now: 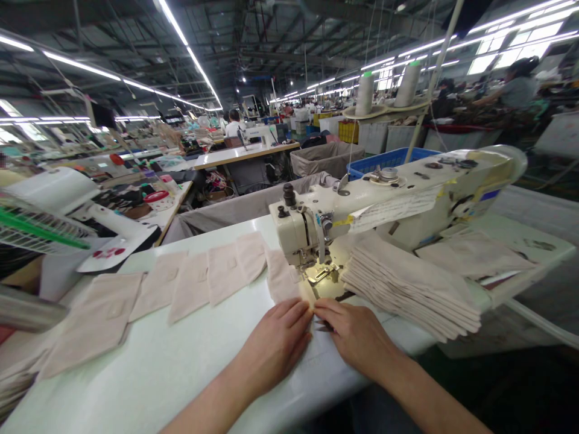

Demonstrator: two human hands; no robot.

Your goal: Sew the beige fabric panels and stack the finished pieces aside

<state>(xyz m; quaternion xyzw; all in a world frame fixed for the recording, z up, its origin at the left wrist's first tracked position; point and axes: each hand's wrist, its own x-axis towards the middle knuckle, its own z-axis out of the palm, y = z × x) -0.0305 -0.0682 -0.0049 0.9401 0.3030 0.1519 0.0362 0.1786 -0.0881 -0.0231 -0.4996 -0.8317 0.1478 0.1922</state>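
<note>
"So, what's at the centre of the frame?"

"A small strip of pale fabric (307, 294), yellowish in the lamplight, just before the sewing machine's (362, 193) foot; fingers cover much of it."

"And the hands?"

"Left hand (283, 331) and right hand (357, 337) nearly meet, fingers curled, tips pinched together on its near end. Something dark pokes out under the right fingers; I can't tell what."

"Around them?"

"Beige panels (221, 286) in a row, left of centre; a thick beige stack (398, 277) on the right, near the right hand; a white fan (56, 190), far left. The machine's head overhangs the space beyond the fingertips."
</note>
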